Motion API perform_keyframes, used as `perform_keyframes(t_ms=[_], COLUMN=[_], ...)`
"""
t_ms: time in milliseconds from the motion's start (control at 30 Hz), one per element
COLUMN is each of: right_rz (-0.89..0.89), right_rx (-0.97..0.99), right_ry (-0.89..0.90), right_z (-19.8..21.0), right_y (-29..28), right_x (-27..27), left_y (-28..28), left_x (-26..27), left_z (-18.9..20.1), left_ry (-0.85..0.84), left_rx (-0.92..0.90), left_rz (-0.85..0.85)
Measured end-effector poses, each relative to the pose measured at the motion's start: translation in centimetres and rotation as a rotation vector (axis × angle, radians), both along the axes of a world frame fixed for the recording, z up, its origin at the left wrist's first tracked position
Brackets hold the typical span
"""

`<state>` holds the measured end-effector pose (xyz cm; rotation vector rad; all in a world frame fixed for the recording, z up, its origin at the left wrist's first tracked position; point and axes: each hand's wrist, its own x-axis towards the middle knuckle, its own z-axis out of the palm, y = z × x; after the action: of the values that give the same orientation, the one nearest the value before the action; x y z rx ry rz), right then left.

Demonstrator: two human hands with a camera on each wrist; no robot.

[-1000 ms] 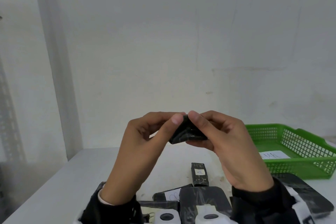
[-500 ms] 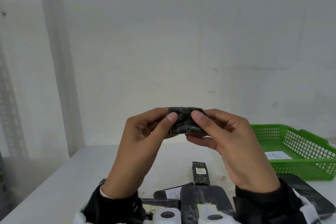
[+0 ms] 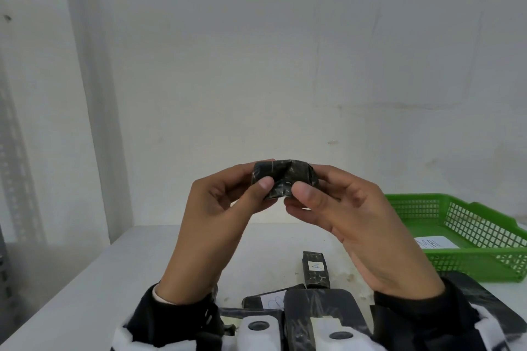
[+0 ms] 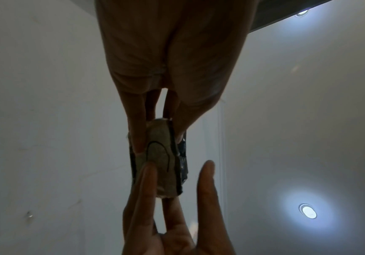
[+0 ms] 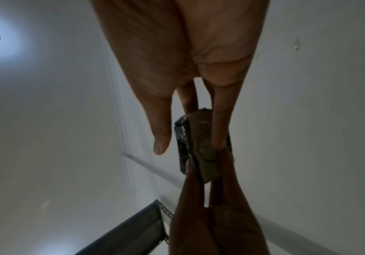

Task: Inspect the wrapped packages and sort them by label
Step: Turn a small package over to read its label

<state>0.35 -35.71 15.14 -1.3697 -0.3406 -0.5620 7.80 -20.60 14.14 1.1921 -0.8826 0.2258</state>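
A: Start nearest the body. What lies below the held package?

B: Several black-wrapped packages (image 3: 319,313) on the white table (image 3: 85,288), one with a paper label (image 3: 275,300), and just beyond them a slim package marked "A" (image 3: 316,269). All sit well below the held package (image 3: 285,179).

A: And the held one?

B: It is up in the air, pinched from both sides: left hand (image 3: 216,208) thumb on its near face, fingers behind; right hand (image 3: 342,208) the same. The label (image 4: 158,155) faces away from the person, toward the wall.

A: What could go wrong?

B: Probably a misread. The wrist views show only a curved pen stroke, and fingertips (image 4: 138,148) cover part of the paper. Also, a fingertip pinch on slick wrap could slip while turning it, dropping it among the unsorted ones.

A: Farther off?

B: Right of the held package, a green basket (image 3: 484,225) with a paper sheet (image 3: 433,242) inside; sorting it there on a guess would be the mistake.
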Motion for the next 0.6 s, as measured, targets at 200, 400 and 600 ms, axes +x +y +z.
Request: perform_keyframes(t_ms=[200, 400, 600], right_rz=[-0.039, -0.002, -0.082], right_rx=[0.015, 0.022, 0.023], right_ry=[-0.015, -0.014, -0.052], right_z=[-0.21, -0.25, -0.61], right_y=[-0.30, -0.31, -0.63], right_x=[0.21, 0.39, 0.73], left_y=[0.61, 0.63, 0.07], left_x=[0.00, 0.30, -0.15], left_z=[0.04, -0.11, -0.04], left_ry=[-0.009, -0.014, -0.008], left_rx=[0.075, 0.062, 0.044], left_rz=[-0.057, -0.055, -0.056])
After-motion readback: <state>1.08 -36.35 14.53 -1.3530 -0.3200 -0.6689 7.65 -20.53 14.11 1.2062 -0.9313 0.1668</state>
